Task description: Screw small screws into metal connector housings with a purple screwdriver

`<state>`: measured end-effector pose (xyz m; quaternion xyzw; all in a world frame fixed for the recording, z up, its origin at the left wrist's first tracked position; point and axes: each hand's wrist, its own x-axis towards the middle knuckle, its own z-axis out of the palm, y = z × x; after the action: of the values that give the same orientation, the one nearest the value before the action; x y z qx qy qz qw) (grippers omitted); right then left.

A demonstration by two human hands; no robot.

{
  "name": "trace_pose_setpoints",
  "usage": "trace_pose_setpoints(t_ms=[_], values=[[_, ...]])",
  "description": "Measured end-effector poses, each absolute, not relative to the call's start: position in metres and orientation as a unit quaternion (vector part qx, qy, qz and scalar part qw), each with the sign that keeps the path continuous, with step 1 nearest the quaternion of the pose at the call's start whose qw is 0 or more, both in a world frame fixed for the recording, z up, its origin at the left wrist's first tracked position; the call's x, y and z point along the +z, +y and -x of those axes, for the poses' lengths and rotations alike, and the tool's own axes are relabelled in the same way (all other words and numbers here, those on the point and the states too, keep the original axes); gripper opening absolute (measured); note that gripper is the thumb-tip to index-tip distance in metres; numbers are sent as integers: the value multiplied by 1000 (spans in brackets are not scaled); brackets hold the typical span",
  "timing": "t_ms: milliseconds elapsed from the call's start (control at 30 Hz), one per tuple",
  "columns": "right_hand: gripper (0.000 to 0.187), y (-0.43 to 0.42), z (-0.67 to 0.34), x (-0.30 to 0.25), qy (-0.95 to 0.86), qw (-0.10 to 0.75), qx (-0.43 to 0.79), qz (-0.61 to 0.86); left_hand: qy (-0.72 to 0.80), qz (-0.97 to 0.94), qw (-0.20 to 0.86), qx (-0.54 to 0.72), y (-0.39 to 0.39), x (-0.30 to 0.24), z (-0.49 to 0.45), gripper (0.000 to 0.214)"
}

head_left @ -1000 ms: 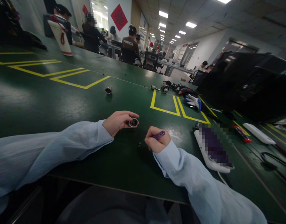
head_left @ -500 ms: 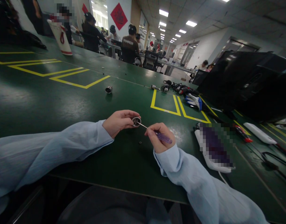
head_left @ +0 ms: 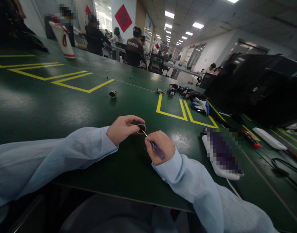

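Note:
My left hand grips a small round metal part between thumb and fingers, its hollow end facing me. In my right hand is a screwdriver with a purple see-through handle. Its thin shaft reaches into the opening of the metal part; where the tip rests inside is too small to see. A tiny dark ring or nut lies on the green table just beside my right fingers. Farther back, a shiny metal cup-shaped piece lies on its side.
Several metal parts and cables lie at the back right, beside a blue-and-white glove. On the right are a white device, a red-handled tool and a black box. A paper cup stands back left. Several people sit beyond.
My right hand has moved a little left and turned, so the screwdriver handle now points more downward and the shaft is steeper. The left hand has stayed nearly in place, the metal part tilting slightly.

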<state>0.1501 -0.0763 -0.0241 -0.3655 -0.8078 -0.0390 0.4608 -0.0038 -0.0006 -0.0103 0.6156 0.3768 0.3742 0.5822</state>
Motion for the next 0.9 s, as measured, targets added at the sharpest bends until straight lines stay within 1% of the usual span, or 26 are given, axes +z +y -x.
trace_pose_setpoints(t_ms=[167, 400, 567, 767, 900], values=[[9, -78, -148, -23, -812, 456, -46, 361, 385, -614, 576, 378, -4, -5, 2, 24], [8, -78, -148, -21, -818, 442, -73, 361, 392, -632, 555, 372, -5, -3, 3, 25], [9, -78, -147, -20, -816, 446, -93, 356, 389, -630, 560, 372, -5, -3, 3, 22], [9, -79, -145, -20, -817, 440, -94, 360, 373, -643, 559, 368, -5, -4, 3, 21], [10, -82, -147, -19, -814, 458, -64, 352, 363, -654, 549, 373, -5, -6, 3, 22]])
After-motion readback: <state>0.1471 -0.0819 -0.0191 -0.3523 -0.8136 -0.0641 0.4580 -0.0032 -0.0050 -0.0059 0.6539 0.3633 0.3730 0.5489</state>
